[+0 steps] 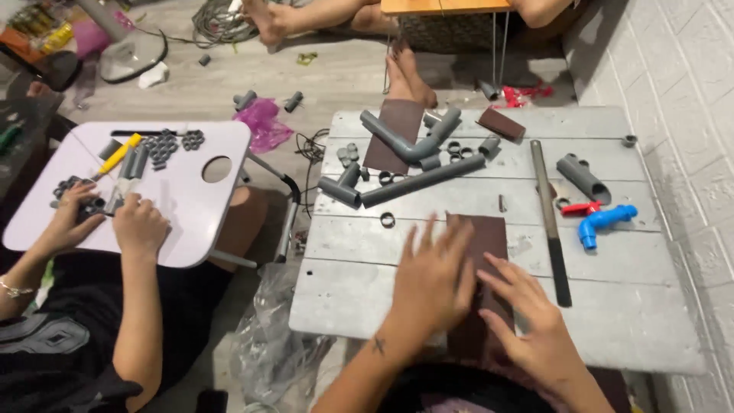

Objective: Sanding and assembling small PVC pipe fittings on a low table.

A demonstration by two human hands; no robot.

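While both hands lie on brown sandpaper sheet, work looks barely begun
Head view: left hand flat, fingers spread, pressing sheet against grey plank table; right hand open beside it, fingertips on sheet, grasping nothing
Sheet sits at near table edge, no pipe on it
Grey pipe assembly, loose rings, long file, blue tap lie apart, untouched
Co-worker's hands busy at white folding table
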